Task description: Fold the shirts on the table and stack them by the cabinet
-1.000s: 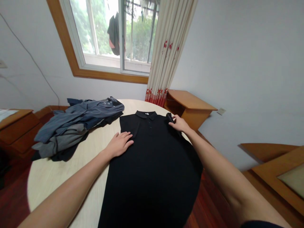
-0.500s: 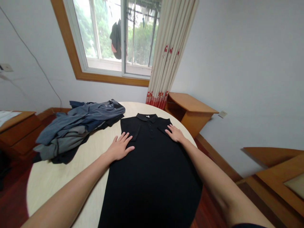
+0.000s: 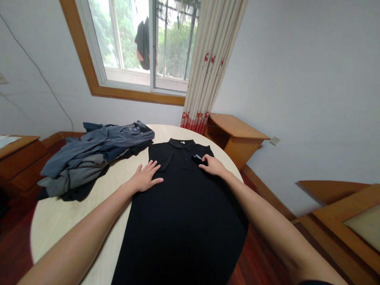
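Observation:
A black polo shirt (image 3: 187, 213) lies face up on a round light wooden table (image 3: 62, 225), collar away from me, both sleeves folded in. My left hand (image 3: 146, 177) rests flat with spread fingers on the shirt's left edge by the folded left sleeve. My right hand (image 3: 211, 165) lies on the right shoulder, fingertips pressing the folded right sleeve (image 3: 197, 158), where a grey strip shows at the cuff. The shirt's hem hangs over the near table edge.
A heap of grey and dark blue clothes (image 3: 92, 154) lies on the table's far left. A wooden side cabinet (image 3: 237, 136) stands beyond the table on the right, beside a curtain (image 3: 208, 67) and window. Dark red floor surrounds the table.
My right hand, which held the right sleeve out at the shirt's edge, has folded it inward and now presses it flat on the chest. My left hand stayed nearly still.

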`<state>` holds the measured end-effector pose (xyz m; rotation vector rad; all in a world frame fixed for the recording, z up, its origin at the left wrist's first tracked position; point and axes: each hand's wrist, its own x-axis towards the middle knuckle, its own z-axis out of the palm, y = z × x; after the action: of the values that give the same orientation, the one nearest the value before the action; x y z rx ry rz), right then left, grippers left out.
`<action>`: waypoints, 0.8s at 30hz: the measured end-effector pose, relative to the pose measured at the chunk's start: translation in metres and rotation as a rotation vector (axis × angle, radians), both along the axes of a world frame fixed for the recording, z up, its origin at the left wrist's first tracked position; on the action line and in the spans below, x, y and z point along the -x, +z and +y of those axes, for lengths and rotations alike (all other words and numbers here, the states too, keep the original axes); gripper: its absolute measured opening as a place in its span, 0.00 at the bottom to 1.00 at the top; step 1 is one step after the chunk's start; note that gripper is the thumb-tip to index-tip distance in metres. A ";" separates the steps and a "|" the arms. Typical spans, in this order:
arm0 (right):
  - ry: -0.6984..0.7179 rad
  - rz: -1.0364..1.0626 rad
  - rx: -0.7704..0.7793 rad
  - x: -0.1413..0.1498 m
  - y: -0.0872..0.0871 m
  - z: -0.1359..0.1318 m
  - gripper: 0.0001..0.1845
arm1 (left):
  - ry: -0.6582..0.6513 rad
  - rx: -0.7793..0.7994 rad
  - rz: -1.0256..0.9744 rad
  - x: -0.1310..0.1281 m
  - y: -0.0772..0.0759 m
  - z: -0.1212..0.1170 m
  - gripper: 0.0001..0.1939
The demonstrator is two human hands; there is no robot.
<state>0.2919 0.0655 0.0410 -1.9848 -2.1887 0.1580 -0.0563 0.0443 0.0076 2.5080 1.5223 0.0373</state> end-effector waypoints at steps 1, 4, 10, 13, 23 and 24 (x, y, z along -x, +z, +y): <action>0.025 0.046 0.033 0.003 0.002 -0.001 0.18 | 0.001 -0.007 -0.002 0.000 -0.001 0.000 0.39; 0.137 0.165 0.123 0.006 0.005 0.003 0.16 | -0.001 -0.024 -0.013 0.000 -0.004 -0.001 0.39; -0.102 -0.004 -0.095 -0.019 -0.011 0.047 0.19 | 0.004 -0.042 -0.010 0.000 -0.005 -0.002 0.38; -0.222 0.002 -0.073 -0.041 -0.024 0.077 0.23 | 0.010 -0.042 -0.001 -0.001 -0.005 -0.003 0.38; -0.277 0.081 -0.080 -0.063 -0.041 0.121 0.25 | -0.008 -0.048 -0.010 0.000 -0.008 -0.001 0.38; -0.287 0.080 -0.089 -0.063 -0.043 0.122 0.26 | -0.008 -0.046 -0.012 0.000 -0.008 -0.001 0.38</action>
<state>0.3550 0.1871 -0.0016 -2.1725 -1.8058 0.0958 -0.0565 0.0432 -0.0003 2.5444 1.5233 0.0864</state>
